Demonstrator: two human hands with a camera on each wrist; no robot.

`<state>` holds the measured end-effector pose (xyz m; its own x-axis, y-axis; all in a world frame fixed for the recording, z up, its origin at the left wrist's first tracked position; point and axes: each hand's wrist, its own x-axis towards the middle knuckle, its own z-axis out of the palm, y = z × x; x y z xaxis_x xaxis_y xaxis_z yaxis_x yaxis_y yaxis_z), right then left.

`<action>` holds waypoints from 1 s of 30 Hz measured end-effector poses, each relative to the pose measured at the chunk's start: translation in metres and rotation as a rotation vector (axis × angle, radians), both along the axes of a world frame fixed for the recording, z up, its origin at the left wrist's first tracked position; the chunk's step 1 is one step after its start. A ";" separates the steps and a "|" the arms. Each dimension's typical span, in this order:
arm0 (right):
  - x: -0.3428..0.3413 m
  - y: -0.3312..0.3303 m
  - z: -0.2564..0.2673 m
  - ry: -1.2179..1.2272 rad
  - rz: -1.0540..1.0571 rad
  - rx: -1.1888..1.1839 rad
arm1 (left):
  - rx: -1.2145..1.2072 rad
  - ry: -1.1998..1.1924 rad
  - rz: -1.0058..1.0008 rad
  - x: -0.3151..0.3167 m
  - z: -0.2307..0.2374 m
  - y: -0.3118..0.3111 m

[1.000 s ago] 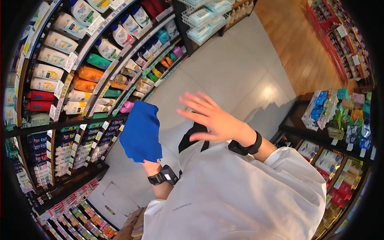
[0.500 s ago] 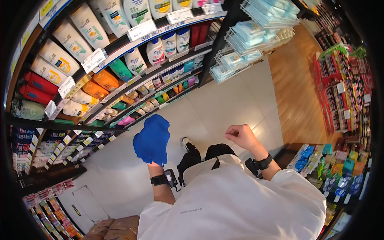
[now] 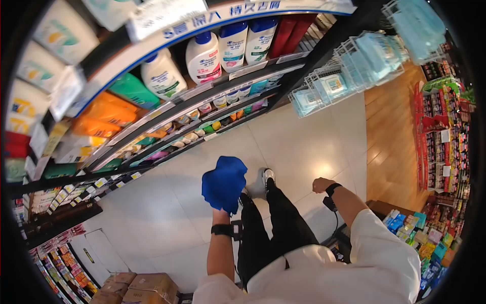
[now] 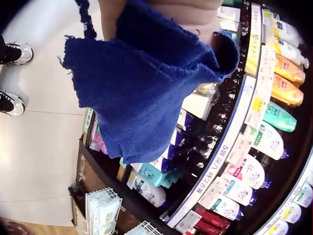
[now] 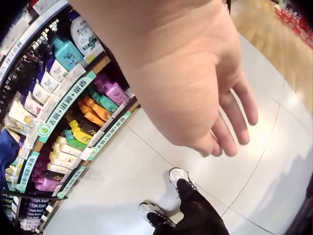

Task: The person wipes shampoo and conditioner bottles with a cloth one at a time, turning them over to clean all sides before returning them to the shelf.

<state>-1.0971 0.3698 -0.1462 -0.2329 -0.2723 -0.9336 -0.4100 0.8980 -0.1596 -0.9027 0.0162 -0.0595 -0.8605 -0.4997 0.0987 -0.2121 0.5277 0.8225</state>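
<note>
A blue cloth [image 3: 224, 182] with frayed edges covers most of my left hand [image 4: 188, 13]. In the left wrist view, the cloth [image 4: 129, 95] wraps the fingers and hangs down in folds; only part of the palm shows, and the fingertips are hidden. My left hand holds it over the floor beside the shampoo shelves. My right hand [image 3: 322, 185] hangs out to the right, holding nothing. Its fingers [image 5: 234, 120] are loosely bent in the right wrist view.
Shelves of shampoo bottles [image 3: 202, 58] with price rails rise at the left. Wire baskets [image 3: 331, 86] of pale blue packs stick out at the shelf end. Cardboard boxes [image 3: 152, 285] stand at lower left. Another display [image 3: 425, 238] is at right. Both shoes [image 3: 269, 175] stand on the tiles.
The view has shifted closer to the shampoo shelves. My right hand has gone from spread fingers to loosely bent ones and lowered outward to the right. The cloth stays on my left hand.
</note>
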 end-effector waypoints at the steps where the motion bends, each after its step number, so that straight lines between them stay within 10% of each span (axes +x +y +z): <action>1: -0.012 0.000 -0.019 0.130 0.285 0.153 | 0.279 0.087 0.039 -0.015 -0.016 0.002; 2: -0.023 -0.001 -0.054 0.112 0.321 0.092 | -0.282 -0.049 -0.025 -0.016 -0.040 0.006; 4: -0.046 -0.005 -0.137 0.072 0.461 -0.177 | -0.316 -0.004 -0.049 -0.036 -0.064 0.008; 6: -0.055 -0.052 -0.149 0.067 -0.111 -0.309 | -0.341 0.039 -0.078 -0.051 -0.088 0.017; 10: -0.078 -0.150 -0.185 0.004 -0.396 -0.456 | -0.189 -0.034 0.023 -0.084 -0.139 0.025; 14: -0.094 -0.233 -0.221 0.233 -0.285 -0.682 | -0.405 -0.070 -0.052 -0.104 -0.240 0.011; 17: -0.107 -0.278 -0.243 0.374 -0.189 -0.778 | -0.638 -0.143 -0.062 -0.140 -0.227 -0.014; 20: -0.125 -0.313 -0.258 0.422 -0.182 -0.763 | -0.654 0.171 0.017 -0.136 -0.367 -0.032; 30: -0.142 -0.377 -0.331 0.646 -0.047 -1.017 | -0.584 0.039 0.122 -0.169 -0.368 -0.074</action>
